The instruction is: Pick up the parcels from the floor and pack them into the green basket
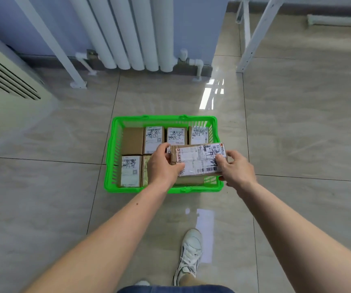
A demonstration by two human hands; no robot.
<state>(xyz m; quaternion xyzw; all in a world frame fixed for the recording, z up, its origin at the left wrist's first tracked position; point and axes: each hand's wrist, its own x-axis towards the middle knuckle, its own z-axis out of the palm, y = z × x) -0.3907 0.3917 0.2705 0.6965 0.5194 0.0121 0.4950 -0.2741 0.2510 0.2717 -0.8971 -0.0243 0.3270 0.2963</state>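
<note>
Cardboard parcel (198, 160) with glossy taped label, clamped between left hand (163, 166) and right hand (234, 167), above slatted green plastic basket (115, 132) — boxy labelled parcels (153, 136) inside, polished tile floor (297, 123).

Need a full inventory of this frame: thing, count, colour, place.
green basket: 1, green plastic, on the floor at centre.
packed parcels: at least 6 visible, brown cardboard, most with white labels, lying flat in the basket; more may be hidden under the hands.
held parcel: 1, brown with white shipping label, above the basket's near right part.
radiator: 1, white, on the far wall.
air conditioner unit: 1, cream, far left.
white frame legs: several, top left and top right.
floor: glossy beige tiles.
shoe: 1, white, bottom centre.
left hand: on the held parcel's left end.
right hand: on its right end.
</note>
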